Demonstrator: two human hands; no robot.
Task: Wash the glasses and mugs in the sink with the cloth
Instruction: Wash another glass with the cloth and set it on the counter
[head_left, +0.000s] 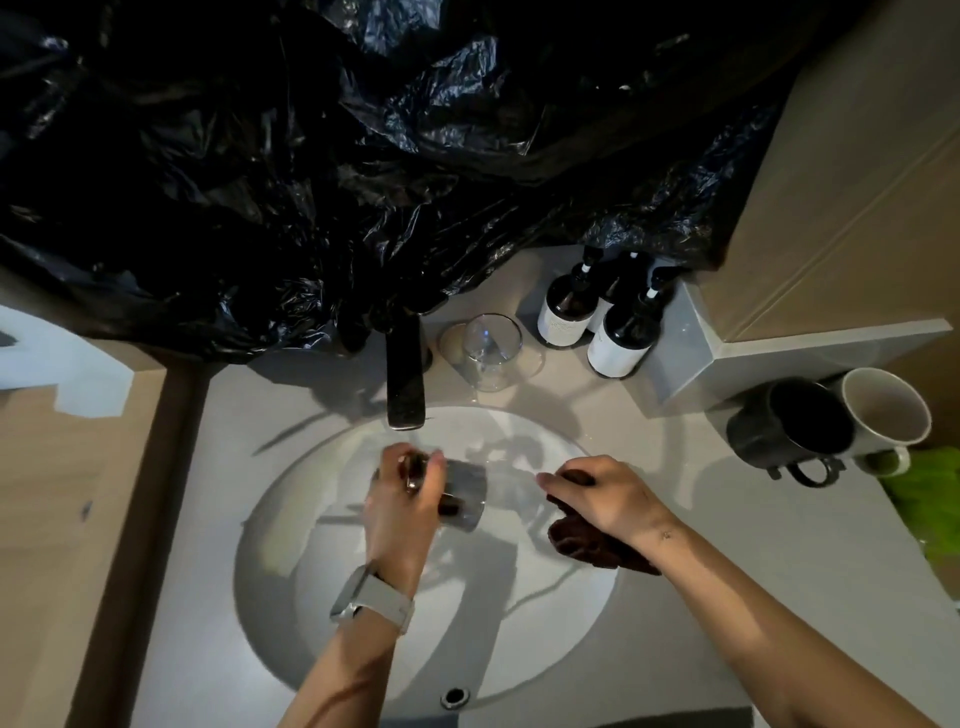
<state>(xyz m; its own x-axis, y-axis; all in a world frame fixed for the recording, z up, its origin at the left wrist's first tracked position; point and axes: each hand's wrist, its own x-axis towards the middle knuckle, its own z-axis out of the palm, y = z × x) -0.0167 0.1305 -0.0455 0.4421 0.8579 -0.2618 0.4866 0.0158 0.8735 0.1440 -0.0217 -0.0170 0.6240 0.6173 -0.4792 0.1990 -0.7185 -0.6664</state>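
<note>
My left hand (402, 506) grips a clear glass (465, 493) lying on its side over the round white sink (291, 561), just below the dark tap (405, 374). My right hand (605, 499) holds a dark brown cloth (576, 543) over the right side of the basin, a little apart from the glass. A second clear glass (491, 348) stands on the counter behind the sink. At the right, a black mug (795, 431) and a white mug (883, 410) lie tilted on the counter.
Three dark pump bottles (613, 322) with white labels stand behind the sink at the right. Black plastic sheeting (363, 156) covers the wall above the tap. Something green (930, 493) lies at the right edge. A watch sits on my left wrist.
</note>
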